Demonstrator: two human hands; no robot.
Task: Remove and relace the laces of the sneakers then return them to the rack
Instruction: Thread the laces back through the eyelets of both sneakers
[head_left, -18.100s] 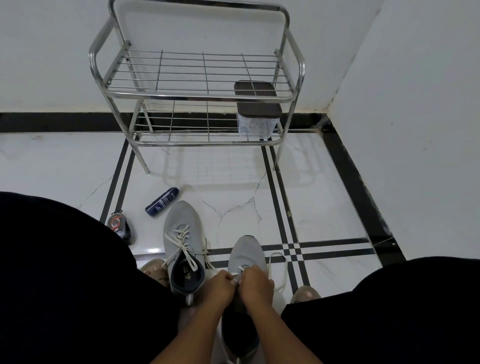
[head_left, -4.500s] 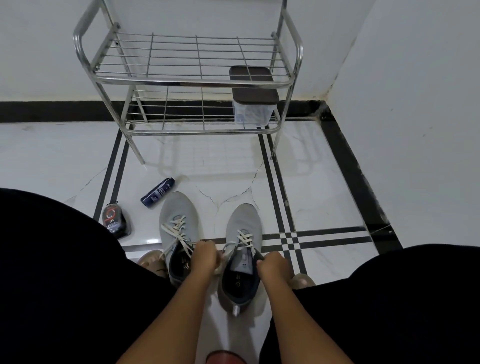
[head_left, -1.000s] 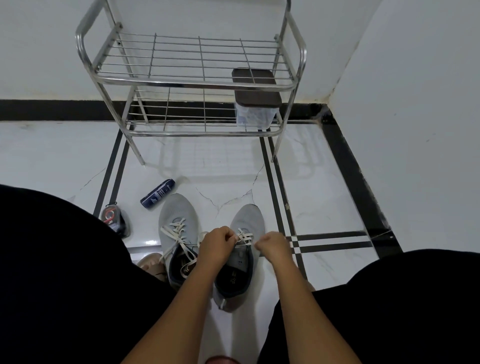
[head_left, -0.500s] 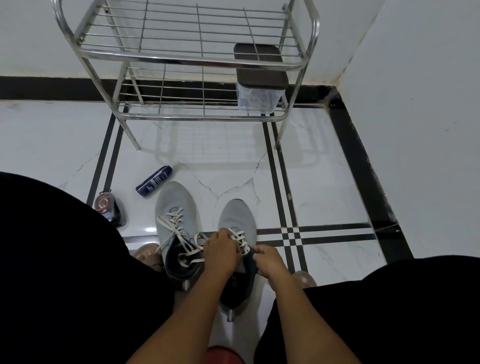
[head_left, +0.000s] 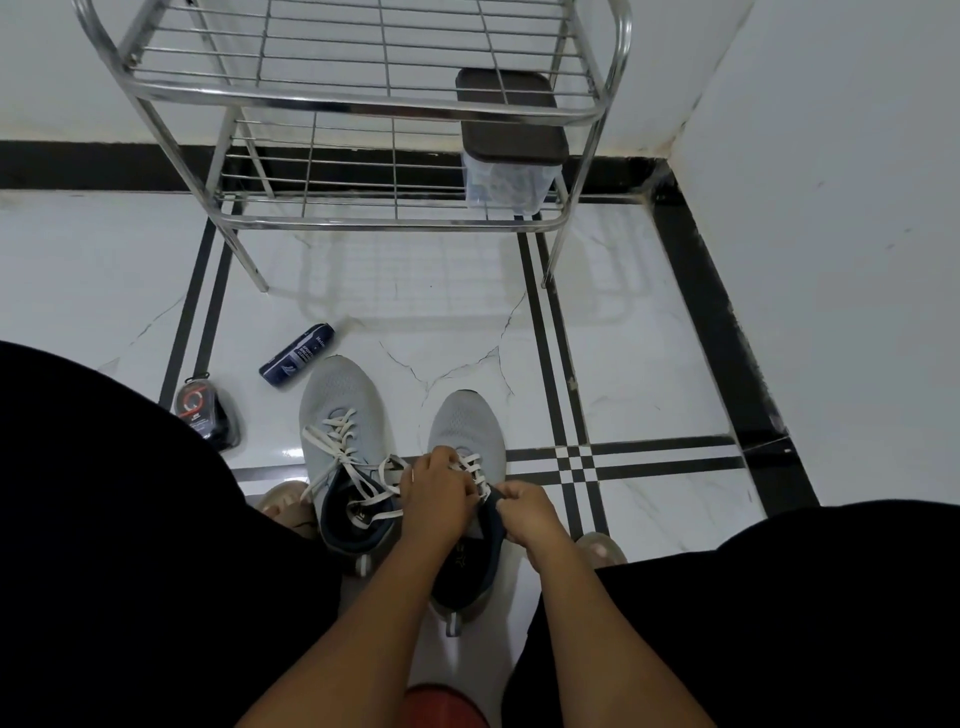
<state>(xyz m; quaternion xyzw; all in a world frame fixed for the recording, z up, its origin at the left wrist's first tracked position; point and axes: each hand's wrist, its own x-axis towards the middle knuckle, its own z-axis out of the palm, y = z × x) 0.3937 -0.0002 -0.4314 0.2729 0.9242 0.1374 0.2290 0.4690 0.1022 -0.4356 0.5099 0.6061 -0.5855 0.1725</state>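
Your two grey mesh sneakers sit side by side on the glossy white tiled floor (head_left: 649, 364), in front of the rack (head_left: 363, 104), toes toward it. The right sneaker (head_left: 467, 426) has a navy lining and flat white laces (head_left: 475, 465); your left hand (head_left: 439, 493) pinches those laces, and your right hand (head_left: 524, 512) grips its dark collar. The left sneaker (head_left: 340, 400) lies just beside it, its laces loose. The rack is shiny tubular metal with wire shelves.
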